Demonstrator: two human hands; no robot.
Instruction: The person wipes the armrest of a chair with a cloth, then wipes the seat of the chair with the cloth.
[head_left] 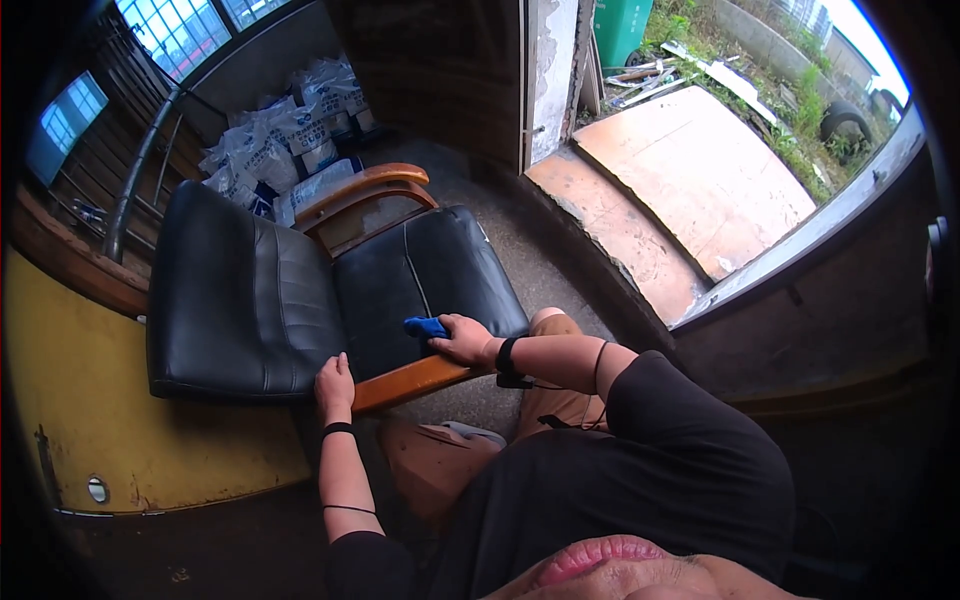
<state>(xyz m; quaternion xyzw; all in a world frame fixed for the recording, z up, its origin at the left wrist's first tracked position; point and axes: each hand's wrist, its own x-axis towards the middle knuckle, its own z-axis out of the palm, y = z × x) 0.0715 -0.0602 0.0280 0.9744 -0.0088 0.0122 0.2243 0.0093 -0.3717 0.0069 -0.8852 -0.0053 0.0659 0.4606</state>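
A black padded armchair (pixel 300 310) with wooden armrests stands in front of me, its backrest to the left and its seat to the right. My right hand (pixel 463 341) is closed on a blue cloth (pixel 427 327), resting by the front part of the near wooden armrest (pixel 410 383). At the rear end of that armrest, beside the lower edge of the backrest, my left hand (pixel 335 385) grips the chair, thumb upward; most of its fingers are hidden. The far armrest (pixel 375 180) curves up beyond the seat.
White plastic bags (pixel 290 130) with blue print are piled behind the chair. A yellow panel (pixel 90 400) lies to the left, near a metal pipe (pixel 140 170). On the right, an open doorway leads to pale slabs (pixel 700 170), scattered debris and a green bin (pixel 622 30).
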